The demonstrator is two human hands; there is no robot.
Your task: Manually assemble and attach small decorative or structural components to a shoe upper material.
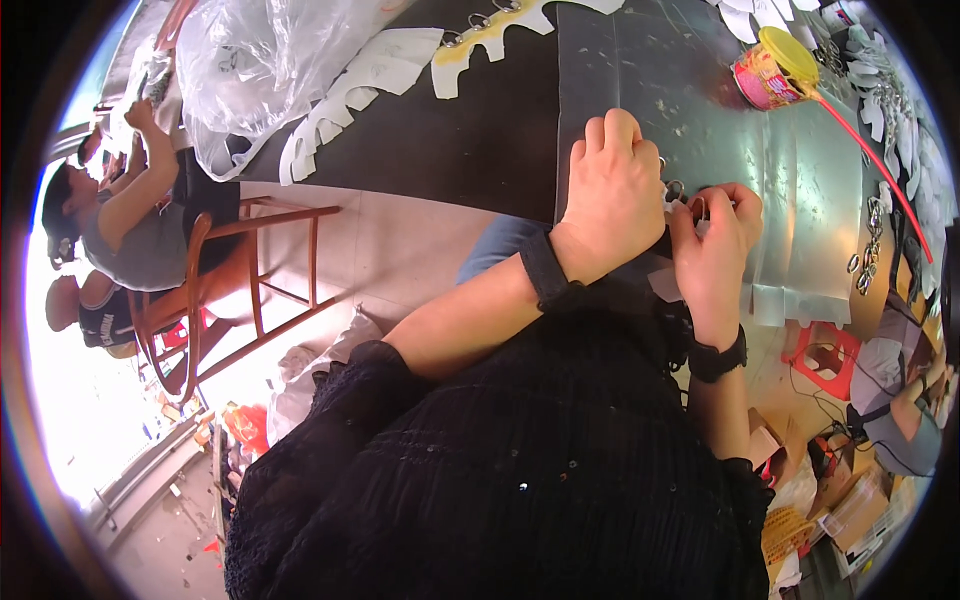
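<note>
My left hand [612, 195] is over the dark table, back upward and fingers curled closed. Small metal rings [675, 190] and a bit of white material show at its thumb side; how its fingers grip them is hidden. Just to the right, my right hand [718, 245] pinches a small metal ring [697, 208] with something white beside it. The two hands nearly touch. At the far edge, a white scalloped strip [490, 45] carries a yellow coating and several metal rings. Another white scalloped strip [365, 80] curves to its left.
A clear plastic bag [255, 75] lies at the far left. At the far right stands a red tub [765, 82] with a yellow top and a long red stick [880, 165]. Metal links [870, 245] hang near white pieces. Wooden chair [255, 270] and people sit left; red stool [825, 355] right.
</note>
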